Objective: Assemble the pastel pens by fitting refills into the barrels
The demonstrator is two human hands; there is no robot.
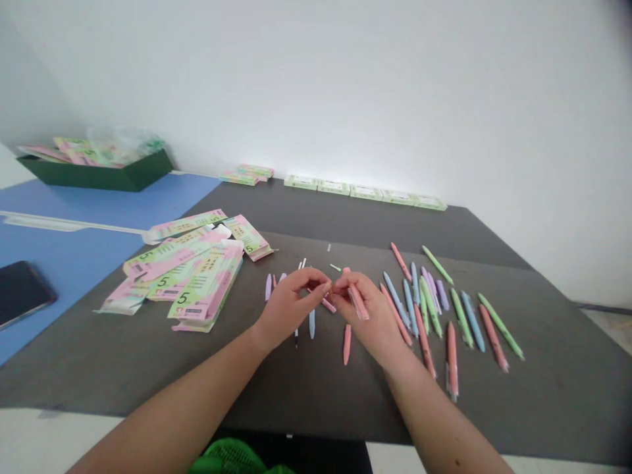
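My right hand [368,316] is shut on a pink pen barrel [357,296], and its fingertips nearly meet those of my left hand [291,309]. My left fingers pinch a slim pink pen part [326,304], mostly hidden by the fingers. Below my hands lie a pink pen half [347,343], a pale blue pen part [312,324] and a thin pen refill [296,336]. A lilac pen part [268,288] lies left of my left hand. Several pastel pens [419,309] lie scattered to the right of my right hand.
Pink-and-green printed cardboard sleeves [185,273] lie heaped on the dark grey mat [316,388]. Small boxes [365,194] line the wall edge. Further left are a blue surface [74,217], a phone [20,293] and a green tray [93,171]. A green mesh object [227,457] shows below the table edge.
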